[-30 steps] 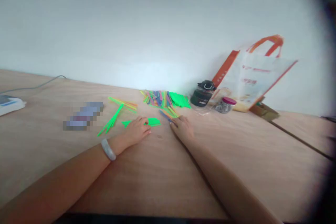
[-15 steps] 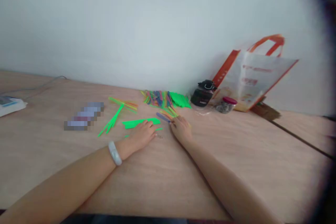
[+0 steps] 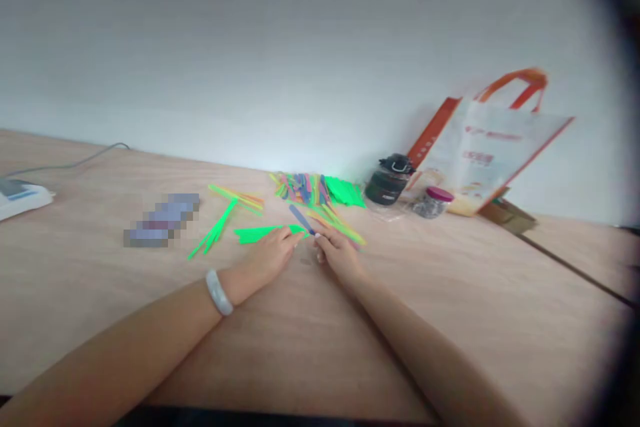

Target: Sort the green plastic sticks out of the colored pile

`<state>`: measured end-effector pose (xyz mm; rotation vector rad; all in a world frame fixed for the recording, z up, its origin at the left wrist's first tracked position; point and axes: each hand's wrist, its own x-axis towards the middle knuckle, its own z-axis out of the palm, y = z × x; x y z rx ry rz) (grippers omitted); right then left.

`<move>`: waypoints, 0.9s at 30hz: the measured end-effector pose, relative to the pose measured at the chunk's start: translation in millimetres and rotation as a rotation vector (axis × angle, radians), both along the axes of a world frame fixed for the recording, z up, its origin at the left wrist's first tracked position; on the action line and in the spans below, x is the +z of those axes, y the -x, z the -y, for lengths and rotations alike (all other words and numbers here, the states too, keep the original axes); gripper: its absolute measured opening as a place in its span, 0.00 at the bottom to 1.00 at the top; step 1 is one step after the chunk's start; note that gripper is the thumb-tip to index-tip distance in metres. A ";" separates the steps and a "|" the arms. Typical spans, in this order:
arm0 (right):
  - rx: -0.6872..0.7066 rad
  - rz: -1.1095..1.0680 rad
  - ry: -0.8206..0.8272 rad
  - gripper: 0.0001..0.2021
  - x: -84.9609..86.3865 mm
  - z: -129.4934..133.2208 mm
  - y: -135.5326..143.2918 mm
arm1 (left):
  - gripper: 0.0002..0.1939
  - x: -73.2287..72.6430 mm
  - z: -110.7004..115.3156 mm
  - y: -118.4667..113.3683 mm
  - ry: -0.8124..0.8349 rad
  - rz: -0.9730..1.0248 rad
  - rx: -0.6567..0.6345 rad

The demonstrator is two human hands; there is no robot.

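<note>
A blue-purple strip (image 3: 301, 219) is pinched in my right hand (image 3: 340, 252), its free end pointing up and to the left. Close by, my left hand (image 3: 273, 253), with a pale bracelet at the wrist, has its fingers closed at the right end of a bright green piece (image 3: 253, 235). The two hands' fingertips nearly meet. Several yellow and orange strips (image 3: 343, 225) lie just behind my right hand. Further back is a row of multicoloured strips (image 3: 303, 188) beside a stack of green pieces (image 3: 345, 191).
Green strips (image 3: 217, 230) and yellow-orange strips (image 3: 235, 197) lie left of my hands, with a blurred-out flat object (image 3: 163, 220) beyond. A black bottle (image 3: 387, 181), a red-lidded jar (image 3: 434, 202) and a carrier bag (image 3: 490, 153) stand at the back right. A white device (image 3: 25, 199) sits far left.
My right hand has moved slightly left toward my left hand, and the blue-purple strip now tilts more steeply in its fingers. The yellow and orange strips behind it show more.
</note>
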<state>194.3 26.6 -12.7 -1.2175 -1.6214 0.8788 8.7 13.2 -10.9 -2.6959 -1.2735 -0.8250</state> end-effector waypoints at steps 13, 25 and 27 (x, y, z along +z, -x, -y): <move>0.054 -0.010 0.060 0.13 4.3 11.2 9.7 | 0.17 -0.8 0.9 1.5 0.040 -0.026 0.056; 0.037 0.246 -0.194 0.15 2.7 16.5 10.2 | 0.17 5.3 6.6 0.4 0.098 -0.023 0.071; 0.045 0.249 -0.203 0.14 3.1 17.0 11.1 | 0.18 5.1 6.4 1.3 0.085 -0.032 0.070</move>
